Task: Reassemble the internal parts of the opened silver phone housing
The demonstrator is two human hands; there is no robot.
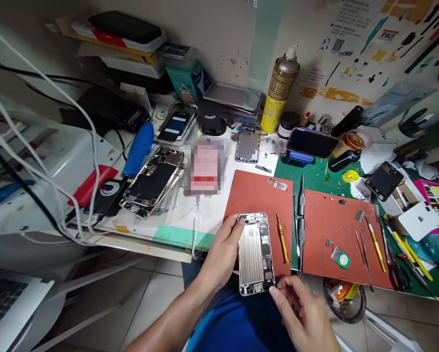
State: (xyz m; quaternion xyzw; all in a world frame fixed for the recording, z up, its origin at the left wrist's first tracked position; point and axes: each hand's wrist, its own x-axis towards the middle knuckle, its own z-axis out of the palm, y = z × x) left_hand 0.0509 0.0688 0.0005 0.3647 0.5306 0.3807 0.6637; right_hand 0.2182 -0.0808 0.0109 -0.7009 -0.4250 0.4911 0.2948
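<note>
An opened phone body (252, 254) shows its bare metal battery bay and circuit parts along the right side. My left hand (223, 249) grips it by the left edge, with the thumb over the upper left corner. At the lower right corner is my right hand (302, 308), its thumb tip at the phone's edge and its fingers curled; whether it pinches anything is too small to tell. A yellow screwdriver (283, 239) lies on the red mat (241, 195) just right of the phone.
Tweezers (364, 254), a gold pen-like tool (376, 244) and small parts lie on the right red mat (322, 210). Opened phones (153, 181) sit at the left. A spray can (280, 90) and a propped phone (312, 142) stand behind. White cables (91, 161) hang at the far left.
</note>
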